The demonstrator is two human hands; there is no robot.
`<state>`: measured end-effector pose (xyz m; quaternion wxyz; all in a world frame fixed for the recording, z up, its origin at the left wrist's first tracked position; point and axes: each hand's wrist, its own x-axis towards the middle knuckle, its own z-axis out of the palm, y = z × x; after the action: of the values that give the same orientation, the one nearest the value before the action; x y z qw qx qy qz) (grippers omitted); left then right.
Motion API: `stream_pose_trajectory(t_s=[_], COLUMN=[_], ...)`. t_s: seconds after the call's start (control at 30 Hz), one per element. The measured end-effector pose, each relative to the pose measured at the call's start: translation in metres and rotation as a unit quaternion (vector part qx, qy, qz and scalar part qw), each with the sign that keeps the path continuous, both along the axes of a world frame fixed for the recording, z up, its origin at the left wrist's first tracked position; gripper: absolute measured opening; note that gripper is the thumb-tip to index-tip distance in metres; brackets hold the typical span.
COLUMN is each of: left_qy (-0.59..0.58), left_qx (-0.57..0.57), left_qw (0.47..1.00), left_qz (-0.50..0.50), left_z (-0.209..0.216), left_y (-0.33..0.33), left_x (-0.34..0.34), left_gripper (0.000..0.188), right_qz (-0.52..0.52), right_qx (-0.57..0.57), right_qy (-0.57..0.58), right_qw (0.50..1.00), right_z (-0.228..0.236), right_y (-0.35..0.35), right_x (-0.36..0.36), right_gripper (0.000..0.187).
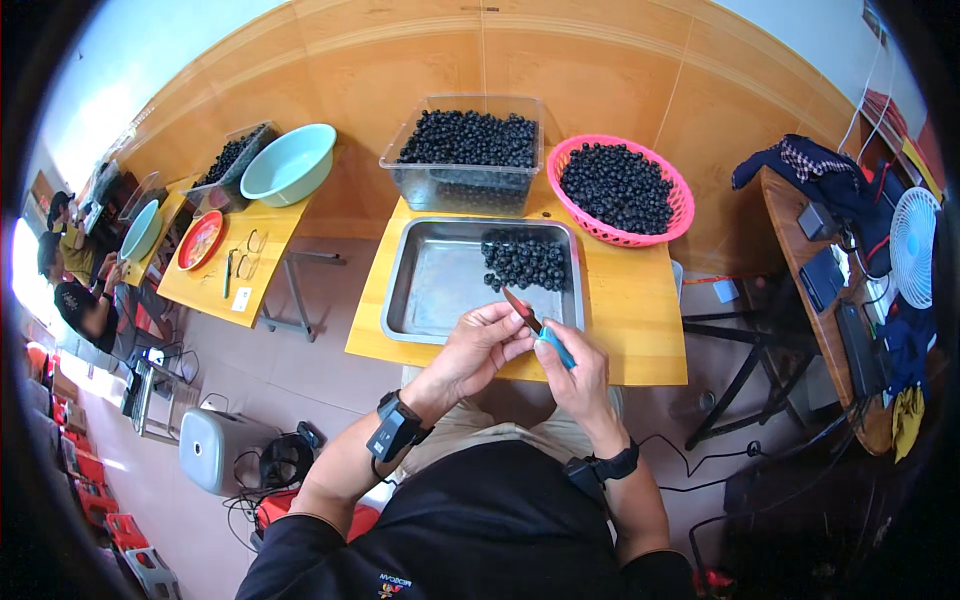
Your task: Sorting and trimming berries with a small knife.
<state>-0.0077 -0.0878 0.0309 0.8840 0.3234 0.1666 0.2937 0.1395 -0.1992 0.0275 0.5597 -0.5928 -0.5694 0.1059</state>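
A small knife (540, 332) sits in the right hand (578, 372), its blue handle closed in that grip and the reddish blade pointing up-left toward the left hand (482, 345). The left fingers are pinched narrow at the blade's tip; what they hold is too small to tell. Both hands hover over the near edge of the surface (640, 320), just over the steel tray (440, 285). Dark berries (524, 260) lie heaped in the tray's far right corner.

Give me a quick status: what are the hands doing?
Right hand grips a blue-handled knife. Left hand pinches something small at the blade, too hidden to tell. Both above the steel tray of dark round fruit. Nothing in the way.
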Motion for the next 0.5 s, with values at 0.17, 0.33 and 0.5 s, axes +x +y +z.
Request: stream_pose_trajectory(t_s=[0.17,0.33,0.5], left_qy=[-0.014,-0.046,-0.057], left_qx=[-0.006,-0.004,-0.002], left_qw=[1.000,0.999,0.998], left_qz=[-0.001,-0.019,-0.010], left_z=[0.000,-0.012,-0.011], left_y=[-0.001,0.003,0.001], left_x=[0.000,-0.001,-0.004], left_gripper=[0.014,0.018,0.017], right_qz=[0.002,-0.004,0.020], right_qx=[0.013,0.025,0.016], right_qy=[-0.018,-0.032,-0.019], right_qw=[1.000,0.999,0.999], right_z=[0.001,0.004,0.007], right_y=[0.001,0.001,0.003], right_x=[0.000,0.001,0.002], right_gripper=[0.039,0.038,0.034])
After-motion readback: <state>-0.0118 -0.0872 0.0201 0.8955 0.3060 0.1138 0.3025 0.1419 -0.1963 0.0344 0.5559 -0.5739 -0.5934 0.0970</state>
